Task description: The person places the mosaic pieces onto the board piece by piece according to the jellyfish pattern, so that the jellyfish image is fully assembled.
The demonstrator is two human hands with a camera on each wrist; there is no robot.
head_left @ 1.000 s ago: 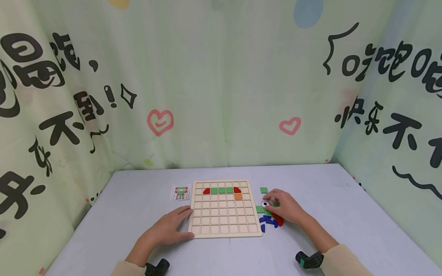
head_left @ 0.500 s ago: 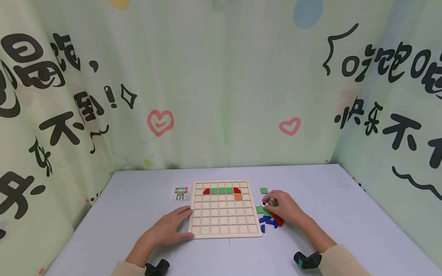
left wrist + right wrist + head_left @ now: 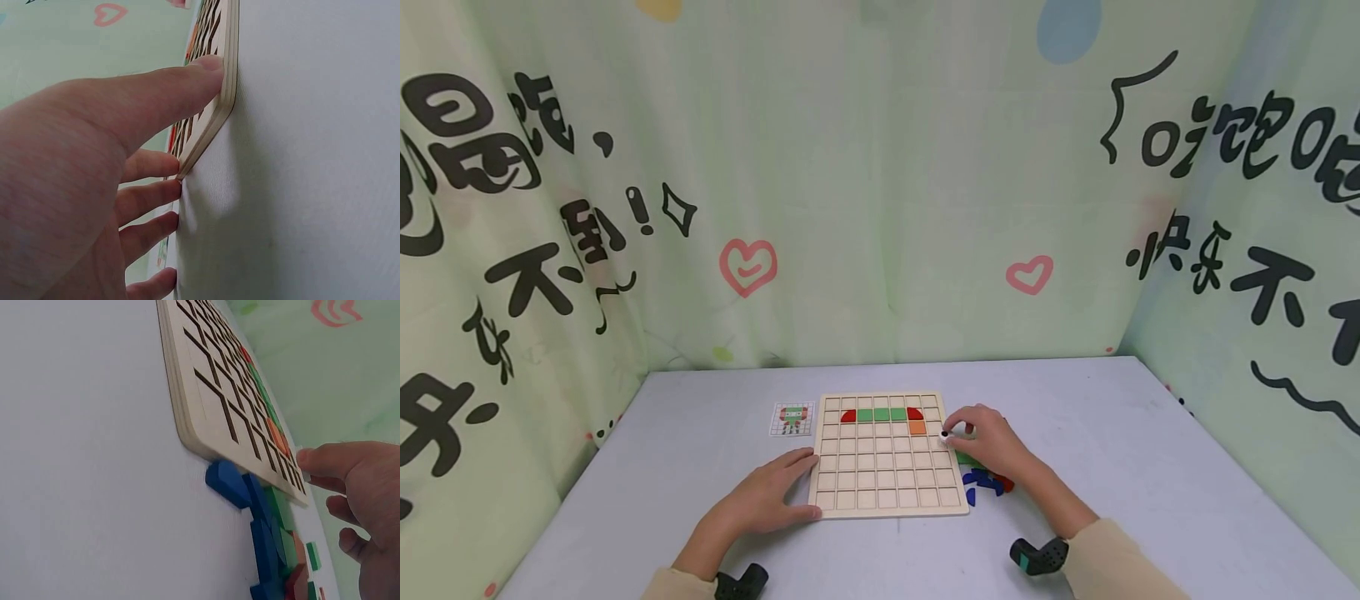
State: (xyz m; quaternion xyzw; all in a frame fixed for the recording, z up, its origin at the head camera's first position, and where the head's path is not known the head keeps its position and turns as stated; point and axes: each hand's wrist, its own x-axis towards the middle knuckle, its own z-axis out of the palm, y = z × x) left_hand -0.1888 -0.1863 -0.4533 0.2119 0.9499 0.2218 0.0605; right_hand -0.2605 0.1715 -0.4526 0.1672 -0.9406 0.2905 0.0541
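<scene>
Right grip [image 3: 992, 442] shifted leftward, pinching white disc [image 3: 943, 437], left grip [image 3: 771, 493] spread against wooden board [image 3: 877, 481], pale tabletop [image 3: 1097, 417], printed curtains [image 3: 880, 183]

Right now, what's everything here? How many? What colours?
Board: one, tan, on table
Green squares: three, green, on board
Curved pieces: two, red, on board
Small square: one, orange, on board
Eye piece: one, mostly white, board's right edge
Card: one, mostly white, left of board
Loose pieces: several, blue, green, red, right of board
Table: one, white, under board
Curtains: uncounted, green, around table
Sleeves: two, beige, picture's bottom
Wrist devices: two, black, at sleeves
Left hand: one, touching board's left edge
Right hand: one, pinching eye piece
</scene>
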